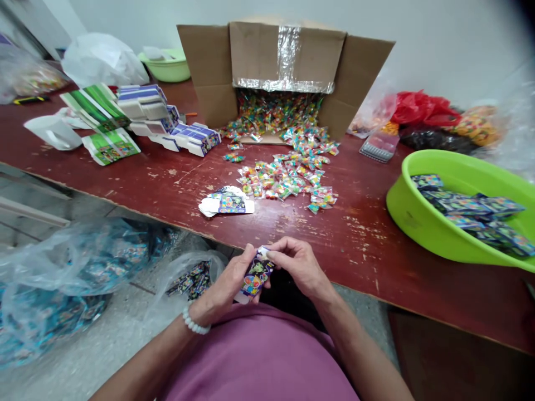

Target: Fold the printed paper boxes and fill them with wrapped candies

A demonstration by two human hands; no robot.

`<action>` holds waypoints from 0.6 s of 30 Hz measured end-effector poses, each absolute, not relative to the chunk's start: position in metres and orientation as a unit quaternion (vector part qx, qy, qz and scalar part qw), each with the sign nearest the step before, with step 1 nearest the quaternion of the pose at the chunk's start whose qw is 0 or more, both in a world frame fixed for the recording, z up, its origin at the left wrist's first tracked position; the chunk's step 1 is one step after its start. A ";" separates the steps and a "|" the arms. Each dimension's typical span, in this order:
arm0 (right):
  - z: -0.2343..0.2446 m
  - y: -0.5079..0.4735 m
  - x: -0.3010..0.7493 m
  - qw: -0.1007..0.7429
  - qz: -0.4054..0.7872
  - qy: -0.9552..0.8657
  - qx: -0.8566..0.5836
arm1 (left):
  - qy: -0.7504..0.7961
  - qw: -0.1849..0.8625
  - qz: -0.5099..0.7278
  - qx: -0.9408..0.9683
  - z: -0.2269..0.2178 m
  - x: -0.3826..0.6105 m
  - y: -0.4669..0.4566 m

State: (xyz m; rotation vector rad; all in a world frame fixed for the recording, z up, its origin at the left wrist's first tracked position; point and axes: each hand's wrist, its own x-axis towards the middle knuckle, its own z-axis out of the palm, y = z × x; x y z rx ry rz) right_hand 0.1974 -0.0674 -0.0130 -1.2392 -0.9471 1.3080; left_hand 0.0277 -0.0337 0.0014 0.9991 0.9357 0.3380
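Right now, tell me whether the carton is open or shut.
Open: the carton has its flaps spread, candy spilled onto the table.

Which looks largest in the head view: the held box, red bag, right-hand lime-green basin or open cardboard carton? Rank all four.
1. Open cardboard carton
2. Lime-green basin
3. Red bag
4. Held box: smallest visible area, partly covered by fingers

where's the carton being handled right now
In the head view, the carton is below centre, between the left hand and right hand, in front of the table.
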 end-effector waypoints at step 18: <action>-0.015 -0.055 0.207 0.478 0.498 -0.451 -0.566 | 0.443 0.754 0.076 0.478 -0.011 0.038 -0.015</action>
